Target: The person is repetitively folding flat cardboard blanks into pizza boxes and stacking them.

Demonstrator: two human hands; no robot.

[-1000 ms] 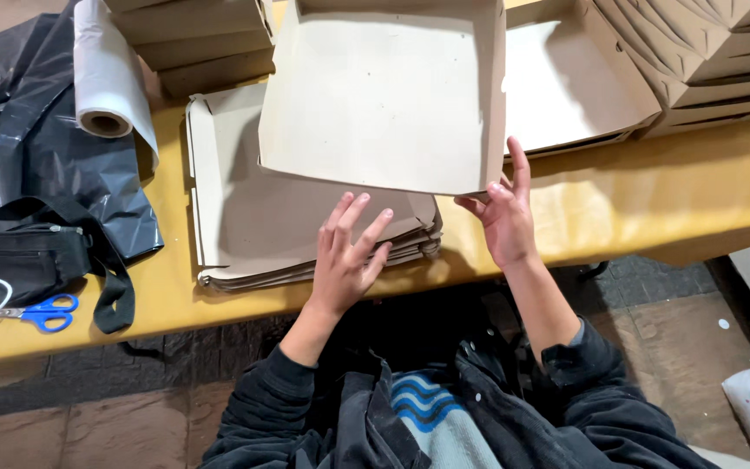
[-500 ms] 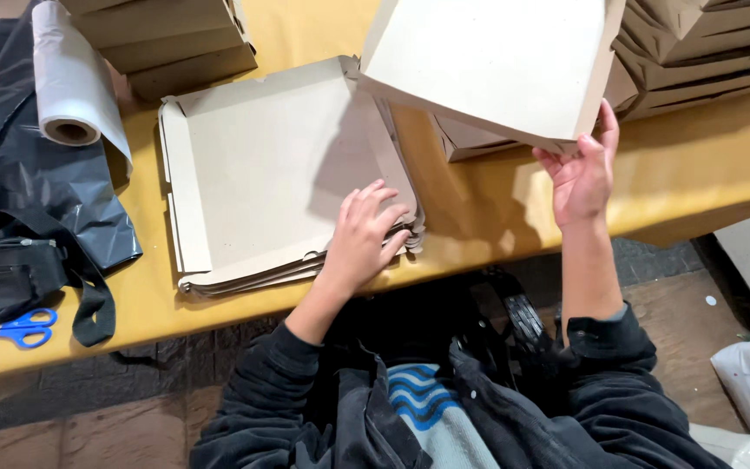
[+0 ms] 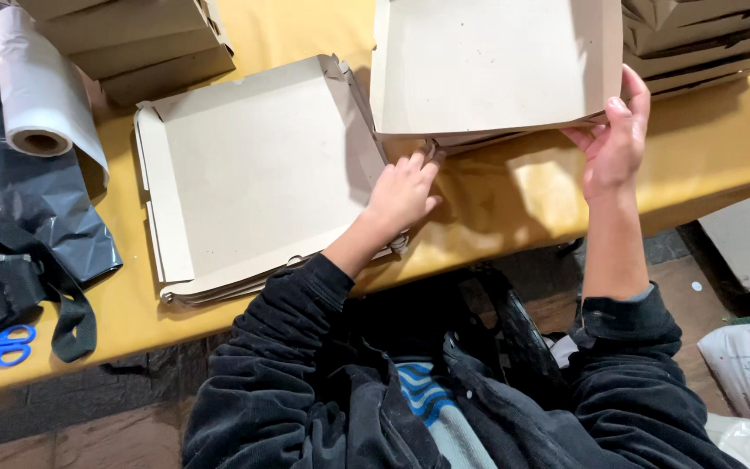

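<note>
Hands [image 3: 615, 139] at box [image 3: 488, 65] front edge

Both hands [image 3: 401, 193] [image 3: 614, 143] gripping folded cardboard tray [image 3: 492, 65], flat stack [image 3: 258, 178] beside

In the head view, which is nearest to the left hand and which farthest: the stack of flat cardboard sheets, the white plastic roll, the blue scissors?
Measured from the left hand:
1. Stack of flat cardboard sheets: directly beside the hand, under its wrist, at the table's middle.
2. White plastic roll: far to the left, near the table's back.
3. Blue scissors: farthest, at the left front edge.
</note>
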